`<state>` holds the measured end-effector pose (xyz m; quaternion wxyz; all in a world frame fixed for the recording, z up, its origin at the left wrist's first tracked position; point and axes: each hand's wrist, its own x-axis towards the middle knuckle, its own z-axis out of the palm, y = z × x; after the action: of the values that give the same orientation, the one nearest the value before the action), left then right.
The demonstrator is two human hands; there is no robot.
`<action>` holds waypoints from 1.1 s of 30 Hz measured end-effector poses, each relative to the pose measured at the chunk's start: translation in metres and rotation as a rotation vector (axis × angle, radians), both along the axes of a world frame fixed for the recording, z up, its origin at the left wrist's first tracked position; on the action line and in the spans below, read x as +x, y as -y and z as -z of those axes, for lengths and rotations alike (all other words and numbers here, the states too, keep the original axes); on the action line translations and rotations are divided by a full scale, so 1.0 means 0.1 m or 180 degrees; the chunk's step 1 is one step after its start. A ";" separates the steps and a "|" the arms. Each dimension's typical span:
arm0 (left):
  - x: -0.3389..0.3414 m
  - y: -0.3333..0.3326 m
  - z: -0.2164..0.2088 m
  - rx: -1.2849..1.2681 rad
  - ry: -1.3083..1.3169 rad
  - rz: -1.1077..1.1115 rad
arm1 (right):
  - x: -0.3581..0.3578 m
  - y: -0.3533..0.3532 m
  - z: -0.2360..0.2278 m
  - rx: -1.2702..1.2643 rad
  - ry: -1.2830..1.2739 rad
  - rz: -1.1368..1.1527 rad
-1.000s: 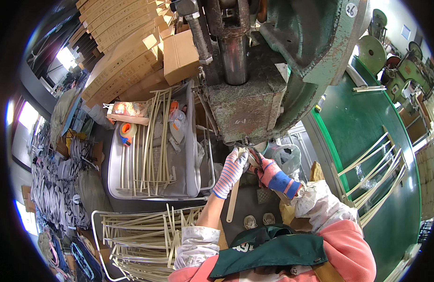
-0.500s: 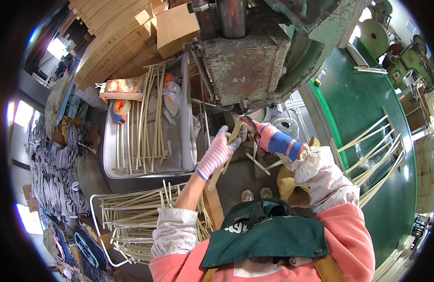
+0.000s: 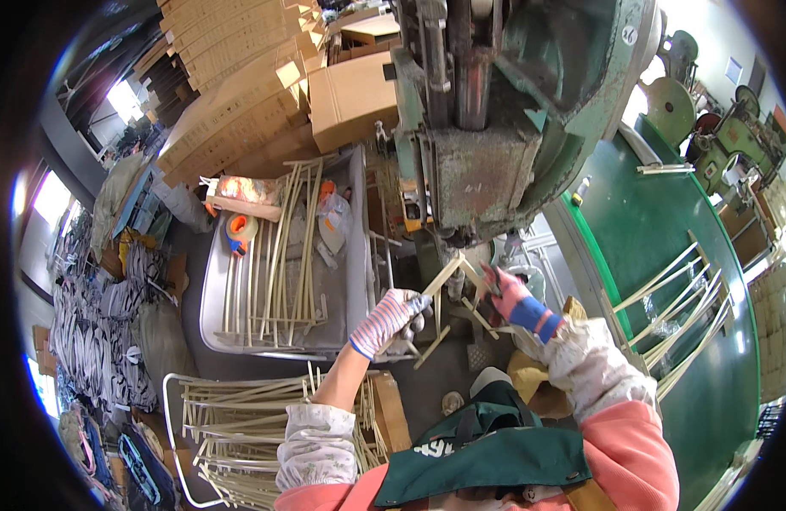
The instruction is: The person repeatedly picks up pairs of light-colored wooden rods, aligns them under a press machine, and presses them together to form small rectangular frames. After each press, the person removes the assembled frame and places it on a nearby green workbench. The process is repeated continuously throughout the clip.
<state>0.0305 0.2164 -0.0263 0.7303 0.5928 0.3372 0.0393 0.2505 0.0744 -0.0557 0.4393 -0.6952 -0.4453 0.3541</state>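
Cream slats (image 3: pixel 442 277) form an inverted V just below the head of the green press (image 3: pixel 482 175), apex up toward it, legs slanting down and apart. Below the press, the left hand (image 3: pixel 393 317) clasps the left leg and the right hand (image 3: pixel 510 295) the other, both angled inward.

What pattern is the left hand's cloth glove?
The cloth glove has thin pinkish stripes, best seen in the head view.

Press block (image 3: pixel 484 175) overhead, pale strips (image 3: pixel 442 278) beneath, room before apron (image 3: pixel 495 456)
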 end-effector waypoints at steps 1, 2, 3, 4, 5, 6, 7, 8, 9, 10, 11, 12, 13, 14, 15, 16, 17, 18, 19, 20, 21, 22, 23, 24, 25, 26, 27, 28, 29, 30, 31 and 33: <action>0.00 -0.01 -0.02 0.0028 0.0036 0.0090 | -0.01 0.04 0.05 0.0553 0.0914 -0.0114; 0.00 -0.01 -0.04 -0.0006 0.0088 0.0061 | 0.03 0.16 0.07 -0.0837 -0.0522 -0.0008; 0.00 -0.02 -0.05 -0.0009 -0.0016 0.0006 | 0.04 0.18 0.12 -0.0608 -0.0793 -0.0014; 0.00 -0.02 -0.07 -0.0127 -0.0040 -0.0015 | 0.06 0.23 0.14 -0.0638 -0.1179 0.0146; 0.00 -0.01 -0.07 -0.0050 -0.0087 0.0003 | 0.09 0.25 0.14 -0.0566 -0.0979 0.0062; 0.00 -0.01 -0.08 0.0018 -0.0124 0.0020 | 0.11 0.26 0.14 -0.0568 -0.0897 0.0017; 0.01 -0.01 -0.09 0.0099 -0.0147 0.0035 | 0.14 0.25 0.12 -0.0436 -0.0940 -0.0091; 0.01 -0.01 -0.09 0.0074 -0.0127 0.0023 | 0.16 0.24 0.09 -0.0585 -0.1089 -0.0017; 0.02 -0.01 -0.10 0.0089 -0.0143 0.0011 | 0.19 0.22 0.05 -0.0684 -0.0844 0.0030; 0.03 -0.02 -0.11 0.0032 -0.0195 -0.0017 | 0.20 0.21 0.01 -0.0779 -0.0887 -0.0001; 0.03 -0.02 -0.12 0.0033 -0.0236 0.0002 | 0.22 0.19 -0.03 -0.0733 -0.0745 -0.0040; 0.03 -0.03 -0.13 0.0073 -0.0245 -0.0012 | 0.23 0.19 -0.08 -0.0777 -0.0731 -0.0095; 0.04 -0.04 -0.14 0.0174 -0.0253 0.0005 | 0.24 0.18 -0.11 -0.0883 -0.0740 -0.0053; 0.04 -0.05 -0.15 0.0133 -0.0273 0.0067 | 0.26 0.18 -0.14 -0.0853 -0.0710 -0.0147; 0.04 -0.06 -0.16 0.0078 -0.0330 0.0100 | 0.27 0.18 -0.17 -0.0886 -0.0707 -0.0131; 0.04 -0.07 -0.17 0.0125 -0.0271 0.0108 | 0.28 0.17 -0.18 -0.0923 -0.0696 -0.0115; 0.05 -0.08 -0.17 0.0094 -0.0257 0.0139 | 0.29 0.17 -0.19 -0.0962 -0.0853 -0.0195; 0.05 -0.09 -0.17 0.0001 -0.0261 0.0164 | 0.29 0.16 -0.19 -0.0945 -0.0611 -0.0132; 0.05 -0.10 -0.16 -0.0055 -0.0251 0.0155 | 0.30 0.16 -0.18 -0.0941 -0.0553 -0.0161; 0.05 -0.11 -0.15 0.0021 -0.0238 0.0216 | 0.30 0.15 -0.18 -0.1062 -0.0604 -0.0198; 0.05 -0.12 -0.15 0.0059 -0.0253 0.0253 | 0.30 0.15 -0.17 -0.1064 -0.0542 -0.0180; 0.05 -0.13 -0.14 0.0098 -0.0267 0.0293 | 0.30 0.15 -0.17 -0.0937 -0.0441 -0.0222; 0.05 -0.15 -0.15 0.0126 -0.0237 0.0328 | 0.30 0.16 -0.17 -0.0928 -0.0423 -0.0225; 0.05 -0.16 -0.16 -0.0032 -0.0283 0.0329 | 0.30 0.16 -0.18 -0.0976 -0.0483 -0.0196; 0.04 -0.17 -0.19 -0.0038 -0.0247 0.0370 | 0.31 0.17 -0.20 -0.0984 -0.0436 -0.0273; 0.04 -0.19 -0.22 -0.0137 -0.0277 0.0462 | 0.31 0.17 -0.22 -0.0910 -0.0329 -0.0279; 0.04 -0.20 -0.25 -0.0044 -0.0282 0.0442 | 0.32 0.18 -0.26 -0.0884 -0.0309 -0.0299; 0.03 -0.20 -0.28 -0.0079 -0.0302 0.0505 | 0.33 0.18 -0.30 -0.0875 -0.0440 -0.0377; 0.04 -0.21 -0.32 0.0188 -0.0432 0.0429 | 0.34 0.18 -0.34 -0.0837 -0.0361 -0.0381; 0.05 -0.20 -0.34 0.0364 -0.0515 0.0290 | 0.36 0.18 -0.38 -0.0747 -0.0396 -0.0444; 0.06 -0.18 -0.34 0.0481 -0.0611 0.0269 | 0.35 0.18 -0.42 -0.0743 -0.0399 -0.0452; 0.09 -0.10 -0.32 0.1823 -0.0444 0.0177 | 0.30 0.20 -0.51 -0.0819 -0.0307 -0.0451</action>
<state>0.0399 0.2260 0.0053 0.5092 0.7851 0.3453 0.0720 0.2802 0.0543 -0.0050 0.3415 -0.6948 -0.4225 0.4714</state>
